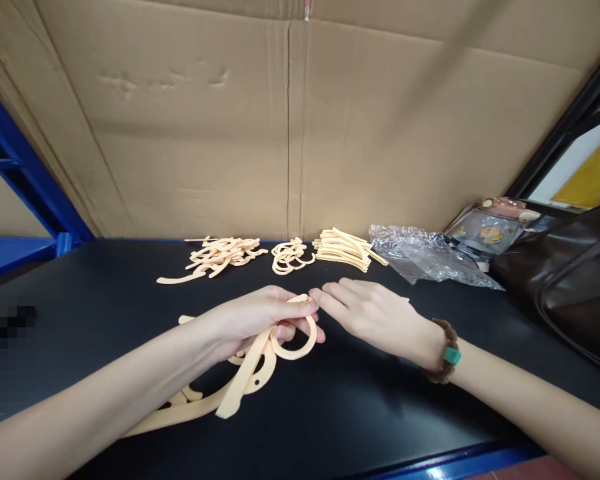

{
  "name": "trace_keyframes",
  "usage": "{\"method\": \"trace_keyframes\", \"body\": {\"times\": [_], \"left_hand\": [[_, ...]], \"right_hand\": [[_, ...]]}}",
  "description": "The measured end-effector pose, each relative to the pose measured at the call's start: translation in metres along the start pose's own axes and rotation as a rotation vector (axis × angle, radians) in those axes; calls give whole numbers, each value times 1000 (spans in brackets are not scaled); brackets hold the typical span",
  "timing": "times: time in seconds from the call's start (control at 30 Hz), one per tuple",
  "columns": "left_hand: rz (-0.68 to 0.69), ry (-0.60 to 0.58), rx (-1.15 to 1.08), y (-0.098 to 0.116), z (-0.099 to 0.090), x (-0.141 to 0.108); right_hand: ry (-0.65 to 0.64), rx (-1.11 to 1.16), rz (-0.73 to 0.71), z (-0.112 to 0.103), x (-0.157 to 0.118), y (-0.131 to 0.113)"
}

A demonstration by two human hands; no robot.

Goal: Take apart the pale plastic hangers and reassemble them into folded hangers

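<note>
My left hand (275,313) is closed around a beige hanger hook (294,353) and a flat beige hanger bar (244,381), with the thumb pressed on the hook's upper end. The hook curls below the fingers, and the bar slants down toward me. Right beside that thumb is my right hand (367,310), its fingers bent and the tips drawn together at the hook's end. Whatever those tips pinch is hidden. Under my left hand and forearm, a larger curved hanger arm (200,405) with a small hole is partly covered.
Toward the back of the black table (380,413) lie a pile of hanger arms (225,253), a heap of hooks (289,255) and a stack of narrow bars (344,249). A clear plastic bag (423,253), a printed pouch (490,230) and a dark leather bag (560,267) are right. Cardboard (205,120) stands behind.
</note>
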State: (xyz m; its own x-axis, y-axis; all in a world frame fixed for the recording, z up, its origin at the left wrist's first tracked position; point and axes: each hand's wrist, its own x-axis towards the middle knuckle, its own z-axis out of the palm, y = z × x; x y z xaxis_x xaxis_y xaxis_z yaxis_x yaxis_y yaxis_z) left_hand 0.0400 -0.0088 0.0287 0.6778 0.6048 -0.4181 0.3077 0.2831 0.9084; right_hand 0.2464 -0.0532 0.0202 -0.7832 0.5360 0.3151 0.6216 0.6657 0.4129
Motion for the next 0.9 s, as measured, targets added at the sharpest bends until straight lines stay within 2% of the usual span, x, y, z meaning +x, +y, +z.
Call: {"method": "trace_keyframes", "body": {"times": [0.07, 0.17, 0.2, 0.27, 0.3, 0.37, 0.47, 0.57, 0.67, 0.77, 0.8, 0.87, 0.9], "left_hand": [[25, 78, 84, 5, 6, -4], [64, 204, 229, 9, 17, -10], [80, 209, 248, 10, 20, -12], [111, 144, 241, 10, 24, -15], [142, 110, 228, 11, 25, -16], [231, 89, 202, 11, 26, -16], [336, 164, 138, 11, 25, -13], [309, 268, 94, 10, 26, -12], [310, 291, 66, 8, 29, -13], [505, 312, 85, 5, 29, -13], [592, 324, 99, 4, 28, -12], [694, 345, 126, 0, 25, -10], [715, 365, 140, -2, 24, -9]], "right_hand": [[-70, 75, 73, 0, 1, -2], [-169, 411, 240, 5, 3, 16], [-154, 492, 282, 9, 5, 27], [-60, 568, 392, 21, 11, 55], [14, 537, 470, 29, 15, 69], [70, 484, 534, 47, 26, 94], [123, 441, 602, 74, 47, 119], [152, 442, 618, 90, 62, 128], [195, 477, 604, 86, 65, 113], [221, 594, 556, 64, 56, 69], [201, 702, 516, 54, 51, 51], [107, 1329, 402, 33, 41, 14], [48, 1550, 384, 23, 37, 0]]}}
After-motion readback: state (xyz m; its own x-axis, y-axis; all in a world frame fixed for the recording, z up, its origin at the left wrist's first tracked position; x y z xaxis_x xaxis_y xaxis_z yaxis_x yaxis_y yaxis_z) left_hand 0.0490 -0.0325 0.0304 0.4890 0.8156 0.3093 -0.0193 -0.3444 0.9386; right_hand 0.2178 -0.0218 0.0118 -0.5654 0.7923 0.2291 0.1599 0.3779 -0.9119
